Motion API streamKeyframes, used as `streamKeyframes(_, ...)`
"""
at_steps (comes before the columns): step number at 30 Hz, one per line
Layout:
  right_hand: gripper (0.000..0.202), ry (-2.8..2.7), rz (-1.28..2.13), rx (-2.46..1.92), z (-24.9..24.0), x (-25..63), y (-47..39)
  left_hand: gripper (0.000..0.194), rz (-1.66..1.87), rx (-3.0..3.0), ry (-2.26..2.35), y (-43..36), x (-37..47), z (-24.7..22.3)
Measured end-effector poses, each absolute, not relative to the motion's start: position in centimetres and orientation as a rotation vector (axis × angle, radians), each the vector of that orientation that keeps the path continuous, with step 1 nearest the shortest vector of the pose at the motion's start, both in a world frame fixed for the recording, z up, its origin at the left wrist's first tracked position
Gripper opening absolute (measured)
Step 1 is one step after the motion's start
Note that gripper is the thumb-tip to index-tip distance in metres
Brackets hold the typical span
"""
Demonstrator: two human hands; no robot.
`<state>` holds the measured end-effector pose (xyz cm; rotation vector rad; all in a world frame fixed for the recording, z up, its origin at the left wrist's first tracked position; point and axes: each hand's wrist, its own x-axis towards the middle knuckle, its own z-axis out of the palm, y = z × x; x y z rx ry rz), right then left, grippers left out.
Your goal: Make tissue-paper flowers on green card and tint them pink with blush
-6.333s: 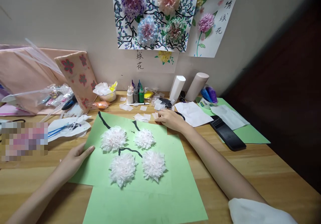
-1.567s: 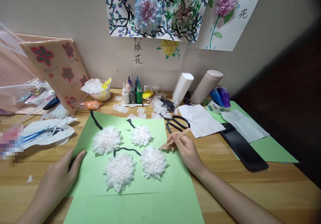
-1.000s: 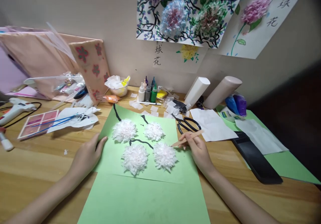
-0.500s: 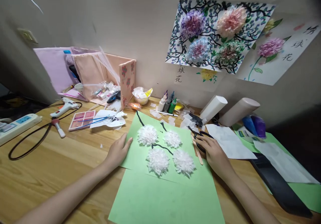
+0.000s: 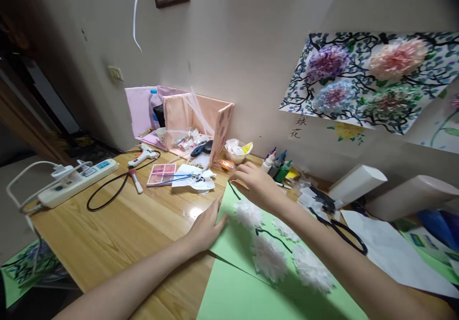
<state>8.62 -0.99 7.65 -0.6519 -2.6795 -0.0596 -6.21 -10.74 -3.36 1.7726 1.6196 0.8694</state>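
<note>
My left hand (image 5: 207, 227) rests at the left edge of a green paper sheet (image 5: 229, 255), thumb apart from the fingers. Fluffy white paper flowers (image 5: 269, 257) and painted black branch strokes (image 5: 274, 240) are on the sheet. Reaching across it, my right hand (image 5: 256, 185) hovers over the far left corner, fingers stretched out and nothing visible in them. An orange packet (image 5: 226, 165) and a bowl of paper scraps (image 5: 237, 151) are just beyond its fingertips. Black-handled scissors (image 5: 348, 236) lie to the right, beyond my right forearm.
Left on the table are a power strip (image 5: 79, 181), a hot glue gun (image 5: 143, 154) with its looped cord, a pink palette (image 5: 161, 174) and tweezers on paper. Paint bottles (image 5: 283, 171) and white containers (image 5: 358, 182) stand along the wall. A fabric-covered box (image 5: 222, 131) is behind.
My right hand has left the scissors and moved across to the far left corner of the sheet. The view has turned left. My left hand stays at the sheet's edge.
</note>
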Motion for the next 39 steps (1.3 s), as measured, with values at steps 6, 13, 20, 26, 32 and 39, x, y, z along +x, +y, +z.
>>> streamKeyframes(6, 0.021, -2.925, -0.244, -0.539, 5.7, -1.8, 1.6, 0.052, 0.799, 1.785, 1.677, -10.8, -6.1, -3.6)
streamKeyframes(13, 0.02, -3.067, -0.268, -0.409, 2.8, -9.0, 3.1, 0.042, 0.765, 1.791, 1.669, -11.1, -6.4, -3.2)
streamKeyframes(20, 0.02, -3.076, -0.254, -0.329, 1.7, -10.4, 2.6, 0.04, 0.773, 1.809, 1.648, -11.1, -6.5, -3.5)
streamKeyframes(26, 0.011, -2.9, -0.069, -0.401, 5.0, -7.4, 2.2, 0.043, 0.833, 1.752, 1.584, -10.7, -6.7, -3.8)
streamKeyframes(32, 0.008, -2.359, 0.291, -0.493, 8.4, 6.8, -1.8, 0.045, 0.825, 1.771, 1.625, -9.8, -7.0, -4.6)
streamKeyframes(39, 0.005, -1.612, 0.519, -1.154, 3.3, 28.9, -7.9, 0.053, 0.838, 2.268, 1.995, -8.4, -6.1, -3.4)
